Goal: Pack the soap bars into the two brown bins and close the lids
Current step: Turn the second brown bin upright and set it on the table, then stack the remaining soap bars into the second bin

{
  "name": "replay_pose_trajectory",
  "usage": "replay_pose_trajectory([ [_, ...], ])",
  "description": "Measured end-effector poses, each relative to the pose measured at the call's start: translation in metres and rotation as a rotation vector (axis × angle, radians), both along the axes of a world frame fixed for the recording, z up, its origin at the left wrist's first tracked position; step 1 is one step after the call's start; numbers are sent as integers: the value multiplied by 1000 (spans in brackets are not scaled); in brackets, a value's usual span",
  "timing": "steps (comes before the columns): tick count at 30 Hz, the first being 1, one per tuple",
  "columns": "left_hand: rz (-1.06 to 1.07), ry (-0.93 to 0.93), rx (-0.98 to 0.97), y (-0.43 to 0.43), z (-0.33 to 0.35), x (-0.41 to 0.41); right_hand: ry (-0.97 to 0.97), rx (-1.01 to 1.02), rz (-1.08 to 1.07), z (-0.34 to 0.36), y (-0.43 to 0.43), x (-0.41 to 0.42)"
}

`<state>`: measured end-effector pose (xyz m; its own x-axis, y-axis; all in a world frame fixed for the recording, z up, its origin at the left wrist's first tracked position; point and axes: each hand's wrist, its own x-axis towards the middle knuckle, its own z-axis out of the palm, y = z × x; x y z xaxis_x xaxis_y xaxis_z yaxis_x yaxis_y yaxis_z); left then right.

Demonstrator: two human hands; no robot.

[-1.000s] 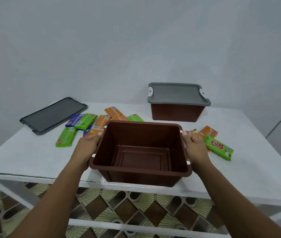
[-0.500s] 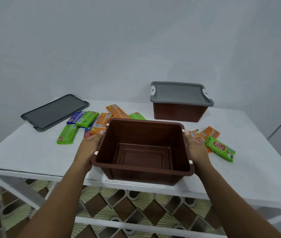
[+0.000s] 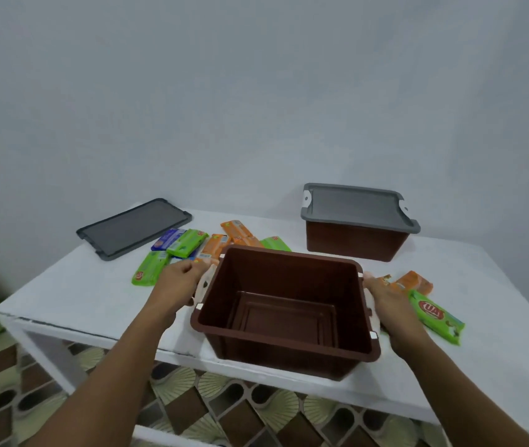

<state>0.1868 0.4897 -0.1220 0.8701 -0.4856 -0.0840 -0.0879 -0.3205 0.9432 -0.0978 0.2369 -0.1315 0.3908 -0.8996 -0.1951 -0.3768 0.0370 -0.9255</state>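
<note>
Now my left grip [image 3: 182, 282] lies loose and empty beside the brown bin [image 3: 285, 345] at the front edge of the counter [image 3: 95, 295]; my right grip [image 3: 385, 304] touches it, hold unclear. A shove could topple it.

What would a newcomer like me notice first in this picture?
The open, empty brown bin at the front edge of the white table, with the left hand and right hand at its sides. Then the bright soap bars scattered left and right of it. Behind, a second brown bin wears its grey lid; a loose grey lid lies far left.
</note>
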Motion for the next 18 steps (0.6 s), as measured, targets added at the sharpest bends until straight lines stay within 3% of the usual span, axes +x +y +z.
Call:
replay_pose_trajectory([
  [4,32,-71,-59,4,8,28,-22,-323,-104,30,-12,7],
  [8,-60,-96,-113,-14,23,58,-43,-463,93,63,-20,39],
  [14,-470,-187,-35,-70,40,96,259,-335,529,84,-35,115],
  [18,-747,-261,112,-113,37,119,433,-199,606,70,-50,150],
])
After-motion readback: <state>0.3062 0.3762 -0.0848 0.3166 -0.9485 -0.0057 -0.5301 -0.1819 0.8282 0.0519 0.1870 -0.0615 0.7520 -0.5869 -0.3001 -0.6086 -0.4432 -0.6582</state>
